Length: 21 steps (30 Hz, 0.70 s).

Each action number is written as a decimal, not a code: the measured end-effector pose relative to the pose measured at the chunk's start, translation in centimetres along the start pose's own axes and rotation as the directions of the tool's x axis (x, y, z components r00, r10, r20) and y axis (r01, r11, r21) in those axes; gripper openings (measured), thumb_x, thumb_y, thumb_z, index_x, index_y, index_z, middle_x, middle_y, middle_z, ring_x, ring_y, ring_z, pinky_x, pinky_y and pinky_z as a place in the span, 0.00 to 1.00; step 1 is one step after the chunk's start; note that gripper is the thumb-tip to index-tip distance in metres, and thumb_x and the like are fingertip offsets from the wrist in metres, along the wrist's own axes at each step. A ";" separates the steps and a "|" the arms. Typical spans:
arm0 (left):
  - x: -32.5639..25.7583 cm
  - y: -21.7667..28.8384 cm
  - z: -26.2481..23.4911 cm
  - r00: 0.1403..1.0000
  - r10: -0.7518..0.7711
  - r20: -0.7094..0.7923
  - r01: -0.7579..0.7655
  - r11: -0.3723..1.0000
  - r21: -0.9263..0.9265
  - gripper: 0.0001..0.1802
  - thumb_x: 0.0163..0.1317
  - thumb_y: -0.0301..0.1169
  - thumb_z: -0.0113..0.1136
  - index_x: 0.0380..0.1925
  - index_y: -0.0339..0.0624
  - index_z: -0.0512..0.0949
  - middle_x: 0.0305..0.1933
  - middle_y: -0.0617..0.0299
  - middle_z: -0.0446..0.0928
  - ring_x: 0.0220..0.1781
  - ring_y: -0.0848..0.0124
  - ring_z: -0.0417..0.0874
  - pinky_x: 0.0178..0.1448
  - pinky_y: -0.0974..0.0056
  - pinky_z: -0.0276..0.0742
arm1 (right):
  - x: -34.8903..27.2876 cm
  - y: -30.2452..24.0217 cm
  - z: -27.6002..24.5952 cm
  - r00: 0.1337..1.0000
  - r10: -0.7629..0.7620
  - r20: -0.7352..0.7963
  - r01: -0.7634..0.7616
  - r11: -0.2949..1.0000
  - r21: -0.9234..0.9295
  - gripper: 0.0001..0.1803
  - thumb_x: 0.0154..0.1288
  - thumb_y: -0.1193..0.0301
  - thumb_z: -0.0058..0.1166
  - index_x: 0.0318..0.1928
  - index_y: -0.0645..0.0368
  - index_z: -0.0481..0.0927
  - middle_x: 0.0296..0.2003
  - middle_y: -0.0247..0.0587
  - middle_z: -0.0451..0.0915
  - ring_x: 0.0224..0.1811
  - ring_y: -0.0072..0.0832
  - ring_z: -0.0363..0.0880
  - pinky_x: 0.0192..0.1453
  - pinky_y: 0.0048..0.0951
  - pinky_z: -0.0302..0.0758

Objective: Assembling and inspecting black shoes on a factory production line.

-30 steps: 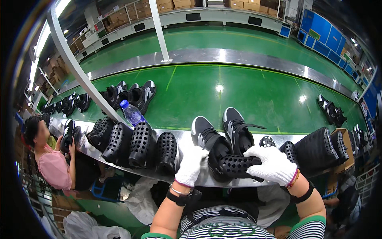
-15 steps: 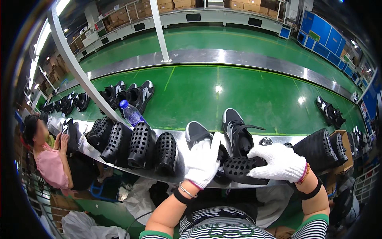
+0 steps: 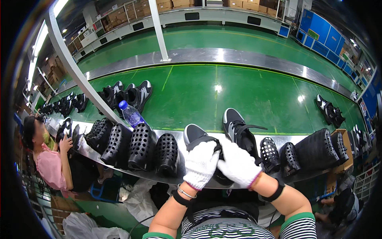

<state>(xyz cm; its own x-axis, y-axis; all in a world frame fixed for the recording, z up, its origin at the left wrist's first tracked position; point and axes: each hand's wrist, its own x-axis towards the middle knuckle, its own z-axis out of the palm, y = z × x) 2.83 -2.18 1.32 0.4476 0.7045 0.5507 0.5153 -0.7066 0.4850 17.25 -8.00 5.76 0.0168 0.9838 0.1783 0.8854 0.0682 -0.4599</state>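
A black sneaker [image 3: 194, 132] with a light grey toe cap lies on the metal bench edge before me, toe pointing away. My left hand [image 3: 202, 161], in a white knit glove, grips its left side. From the right, my right hand [image 3: 238, 161], gloved alike, closes on the same sneaker near its opening; the fingertips and the shoe's inside are hidden. A second sneaker [image 3: 234, 119] with a loose strap stands just right of it, partly behind my right hand. Beside that stand two black perforated plastic shoe forms, one larger [image 3: 269, 154] and one smaller [image 3: 290, 158].
More perforated forms [image 3: 142, 146] line the bench on the left, near a blue-capped water bottle [image 3: 130, 113]. Black forms [image 3: 318, 149] and a cardboard box [image 3: 345, 159] are at right. Sneakers [image 3: 139, 95] sit on the green belt [image 3: 234, 85]. A co-worker [image 3: 51, 159] handles a shoe at left.
My right hand has moved left onto the sneaker. The perforated form it held is no longer visible in it. The two forms at right are now uncovered.
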 end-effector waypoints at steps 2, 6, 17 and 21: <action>-0.5 -0.3 -0.9 0.999 -0.021 -0.040 0.020 1.000 -0.024 0.13 0.58 0.31 0.67 0.44 0.42 0.82 0.39 0.53 0.82 0.41 0.54 0.84 0.48 0.55 0.79 | -0.6 -2.2 -3.1 0.996 0.087 0.022 -0.089 0.915 0.393 0.32 0.65 0.60 0.60 0.65 0.63 0.69 0.34 0.53 0.83 0.32 0.36 0.86 0.41 0.35 0.82; -0.5 -0.4 -0.5 1.000 -0.017 -0.005 0.017 1.000 -0.019 0.11 0.64 0.38 0.62 0.43 0.47 0.81 0.34 0.57 0.78 0.37 0.56 0.82 0.41 0.53 0.77 | -1.3 -1.1 -2.3 0.797 0.290 0.529 -0.603 0.338 0.723 0.32 0.75 0.68 0.53 0.73 0.59 0.55 0.38 0.42 0.78 0.42 0.34 0.84 0.47 0.38 0.83; -1.2 -0.1 0.7 0.988 0.120 0.096 -0.121 0.993 0.000 0.14 0.57 0.32 0.65 0.43 0.44 0.80 0.34 0.56 0.78 0.40 0.55 0.80 0.45 0.53 0.76 | 1.1 1.3 7.3 0.894 0.332 0.301 -0.185 -0.340 0.922 0.24 0.77 0.61 0.49 0.66 0.60 0.73 0.57 0.45 0.80 0.59 0.34 0.78 0.67 0.39 0.74; -2.3 0.1 -0.2 0.998 0.048 -0.048 -0.052 0.996 -0.079 0.22 0.52 0.32 0.69 0.48 0.40 0.80 0.42 0.51 0.81 0.45 0.51 0.81 0.53 0.50 0.75 | -0.1 -0.7 -1.5 0.819 0.255 0.515 -0.574 0.331 0.749 0.23 0.74 0.66 0.55 0.65 0.62 0.74 0.51 0.44 0.83 0.50 0.28 0.82 0.57 0.30 0.80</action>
<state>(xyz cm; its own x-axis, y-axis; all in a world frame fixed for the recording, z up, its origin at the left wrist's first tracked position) 1.69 -3.85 0.25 0.4363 0.6659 0.6052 0.4319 -0.7450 0.5083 17.33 -8.41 7.33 0.0004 0.9080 -0.4189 -0.0651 -0.4180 -0.9061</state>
